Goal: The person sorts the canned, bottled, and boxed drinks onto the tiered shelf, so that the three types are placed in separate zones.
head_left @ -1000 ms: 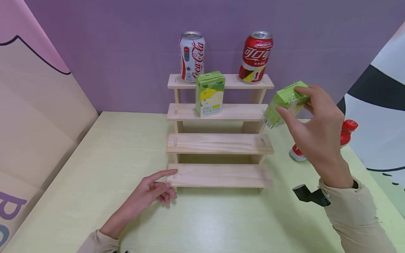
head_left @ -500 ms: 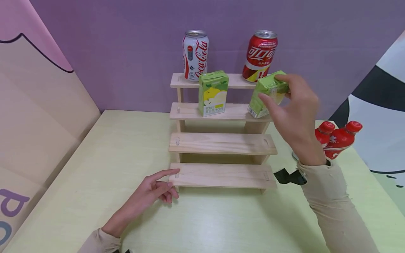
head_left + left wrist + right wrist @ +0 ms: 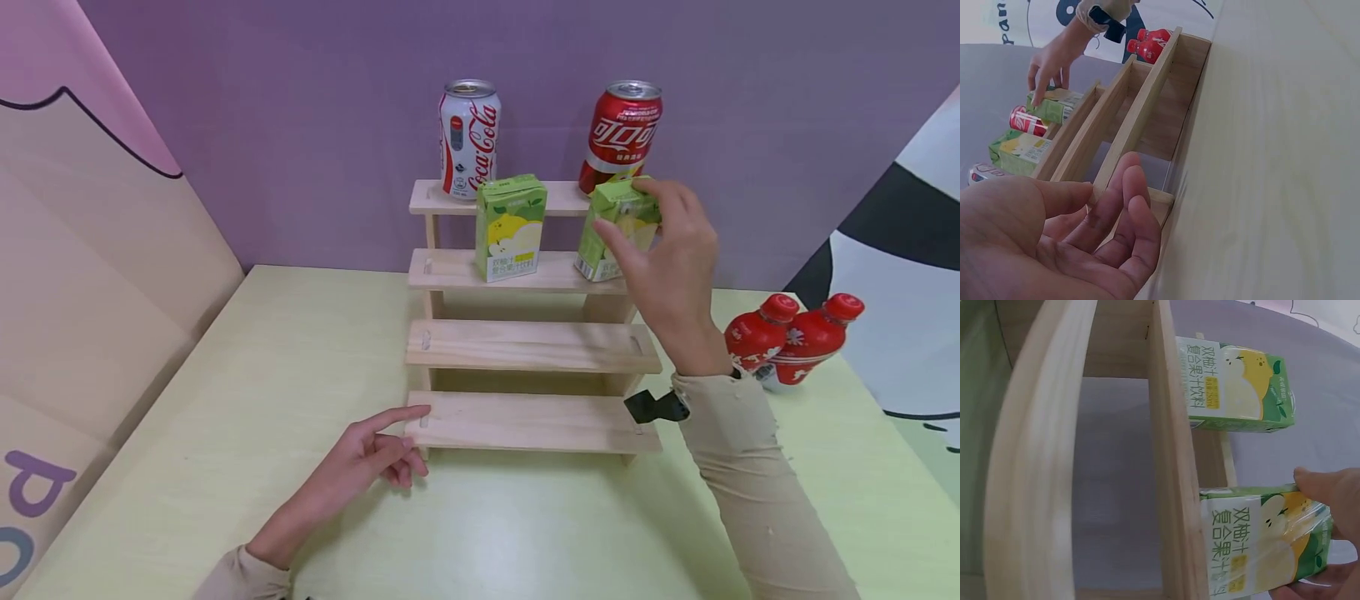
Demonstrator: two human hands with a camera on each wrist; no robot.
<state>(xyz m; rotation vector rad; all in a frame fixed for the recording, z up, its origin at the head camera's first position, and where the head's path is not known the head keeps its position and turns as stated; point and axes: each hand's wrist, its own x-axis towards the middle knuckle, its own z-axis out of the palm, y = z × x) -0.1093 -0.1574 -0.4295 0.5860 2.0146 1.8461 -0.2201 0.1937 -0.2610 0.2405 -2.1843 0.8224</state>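
Observation:
My right hand grips a green juice box by its upper part, thumb on one side and fingers on the other. The box stands nearly upright at the right end of the second tier from the top of the wooden step shelf. In the right wrist view, the bottom of this juice box is right at the board. A matching juice box stands to its left on the same tier. My left hand pinches the left front corner of the lowest tier, index finger on top and thumb at the edge.
On the top tier stand a white Coca-Cola can at the left and a red cola can at the right. Two red-capped bottles are on the table right of the shelf. A purple backdrop rises behind.
My right hand has moved left with the juice box, bringing it from beside the shelf onto the second tier and turning it more upright. My left hand has kept its place.

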